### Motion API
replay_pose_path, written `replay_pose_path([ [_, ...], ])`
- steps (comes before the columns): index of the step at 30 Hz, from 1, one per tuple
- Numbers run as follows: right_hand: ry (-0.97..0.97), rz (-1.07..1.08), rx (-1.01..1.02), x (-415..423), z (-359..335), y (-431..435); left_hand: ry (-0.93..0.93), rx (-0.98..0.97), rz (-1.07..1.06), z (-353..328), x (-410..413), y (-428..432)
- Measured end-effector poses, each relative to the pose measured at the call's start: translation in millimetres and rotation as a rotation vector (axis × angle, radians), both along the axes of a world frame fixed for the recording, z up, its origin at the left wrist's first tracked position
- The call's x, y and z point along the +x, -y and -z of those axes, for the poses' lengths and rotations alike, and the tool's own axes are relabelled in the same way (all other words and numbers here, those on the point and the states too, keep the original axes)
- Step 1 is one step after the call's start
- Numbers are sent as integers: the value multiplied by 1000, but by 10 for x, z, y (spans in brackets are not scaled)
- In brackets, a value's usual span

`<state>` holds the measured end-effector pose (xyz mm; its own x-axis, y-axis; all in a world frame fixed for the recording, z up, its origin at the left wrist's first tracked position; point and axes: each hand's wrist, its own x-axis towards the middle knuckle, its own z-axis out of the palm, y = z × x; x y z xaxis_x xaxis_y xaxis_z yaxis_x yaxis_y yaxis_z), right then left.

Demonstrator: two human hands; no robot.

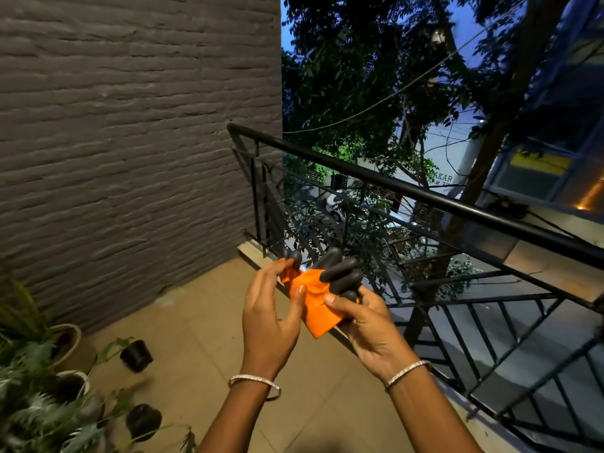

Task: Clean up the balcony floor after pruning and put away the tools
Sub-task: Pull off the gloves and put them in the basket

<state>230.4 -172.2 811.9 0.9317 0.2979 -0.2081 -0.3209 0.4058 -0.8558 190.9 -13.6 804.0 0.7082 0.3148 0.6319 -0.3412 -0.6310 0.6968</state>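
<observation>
An orange garden glove (314, 302) with dark grey fingertips hangs in the air between my two hands, above the balcony floor and close to the railing. My left hand (271, 318) pinches its left edge between thumb and fingers. My right hand (366, 325) grips its right side, thumb on the orange fabric, just below the dark fingers. Whether this is one glove or a pair held together is unclear.
A black metal railing (425, 197) runs along the right, with the street and trees beyond. A grey brick wall (130, 125) stands to the left. Potted plants (39, 371) and small black pots (136, 354) crowd the lower left of the tiled floor (202, 338).
</observation>
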Motion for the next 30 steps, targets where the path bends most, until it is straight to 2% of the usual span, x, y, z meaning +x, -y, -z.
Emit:
replay_pose_path([
  [3,14,-40,-21,-75,-16,44,-134,16,151,64,20,-17],
  [9,53,-62,-81,-177,33,285,-255,-50,315,204,3,123],
  [18,171,42,-272,-290,9,776,-612,-593,614,255,31,706],
  [23,227,155,-327,-312,-100,1106,-669,-848,631,109,5,1093],
  [30,165,446,-406,-505,-170,1676,-660,-907,568,54,-113,1704],
])
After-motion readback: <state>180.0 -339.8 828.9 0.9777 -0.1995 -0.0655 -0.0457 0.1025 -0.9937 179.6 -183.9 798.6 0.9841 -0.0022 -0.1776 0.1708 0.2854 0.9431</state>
